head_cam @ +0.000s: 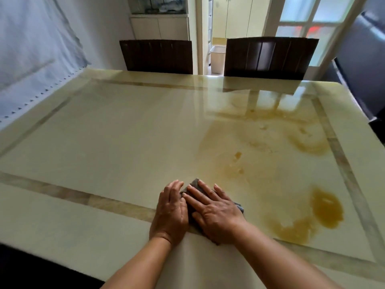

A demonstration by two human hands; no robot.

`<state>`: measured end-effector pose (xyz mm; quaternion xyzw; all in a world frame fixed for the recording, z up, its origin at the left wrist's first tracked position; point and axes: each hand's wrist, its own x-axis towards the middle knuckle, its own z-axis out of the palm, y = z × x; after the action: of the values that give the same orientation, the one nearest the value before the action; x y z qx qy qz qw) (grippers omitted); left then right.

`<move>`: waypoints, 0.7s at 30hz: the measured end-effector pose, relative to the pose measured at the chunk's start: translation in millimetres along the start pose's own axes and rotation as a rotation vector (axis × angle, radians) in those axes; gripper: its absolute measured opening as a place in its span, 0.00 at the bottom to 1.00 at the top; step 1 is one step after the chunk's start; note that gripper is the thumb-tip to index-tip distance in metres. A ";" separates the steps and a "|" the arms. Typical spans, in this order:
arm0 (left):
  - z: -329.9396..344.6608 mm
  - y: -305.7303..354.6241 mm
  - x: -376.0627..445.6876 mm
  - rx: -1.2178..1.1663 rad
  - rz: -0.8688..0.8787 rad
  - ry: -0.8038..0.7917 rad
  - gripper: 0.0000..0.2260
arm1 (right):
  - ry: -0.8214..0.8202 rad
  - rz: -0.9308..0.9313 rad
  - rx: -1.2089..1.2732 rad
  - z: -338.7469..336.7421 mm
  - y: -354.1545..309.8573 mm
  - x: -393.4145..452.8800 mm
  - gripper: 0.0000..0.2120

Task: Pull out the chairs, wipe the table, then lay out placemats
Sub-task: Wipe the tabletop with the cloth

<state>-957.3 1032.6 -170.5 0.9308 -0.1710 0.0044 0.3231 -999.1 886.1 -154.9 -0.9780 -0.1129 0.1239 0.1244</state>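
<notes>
Table [125,132], stains [325,207] beside cloth [193,184]

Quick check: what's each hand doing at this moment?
Left hand: open, flat, pressing the left edge of the grey cloth on the table.
Right hand: open, fingers spread, palm down on the cloth.

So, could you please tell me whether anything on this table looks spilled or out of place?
Yes: brownish-yellow liquid stains are smeared across the right half of the table, the darkest puddle near the right front corner. Both hands, left hand and right hand, press a grey cloth flat just left of the mess.
</notes>
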 end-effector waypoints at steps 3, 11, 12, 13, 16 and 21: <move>2.9 -4.0 4.4 0.035 -0.018 0.004 0.25 | -0.020 -0.008 -0.011 -6.9 4.0 9.8 0.29; 12.2 21.2 62.6 0.169 -0.115 -0.004 0.21 | -0.062 0.043 -0.062 -25.8 37.1 61.7 0.27; 14.6 23.7 69.0 0.160 -0.133 -0.018 0.22 | -0.069 0.048 -0.060 -28.1 41.2 66.1 0.26; 17.7 25.2 72.7 0.156 -0.147 -0.013 0.24 | -0.073 0.048 -0.059 -29.8 44.0 69.3 0.25; 26.1 29.8 82.5 0.141 -0.179 0.030 0.33 | -0.072 0.035 -0.060 -36.5 54.6 78.5 0.25; 39.6 44.3 99.9 -0.015 -0.273 0.074 0.24 | -0.069 -0.016 -0.065 -47.5 81.3 96.6 0.24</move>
<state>-881.6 944.7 -163.4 0.9421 -0.0308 -0.0067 0.3339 -879.7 823.4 -153.1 -0.9758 -0.1287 0.1528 0.0895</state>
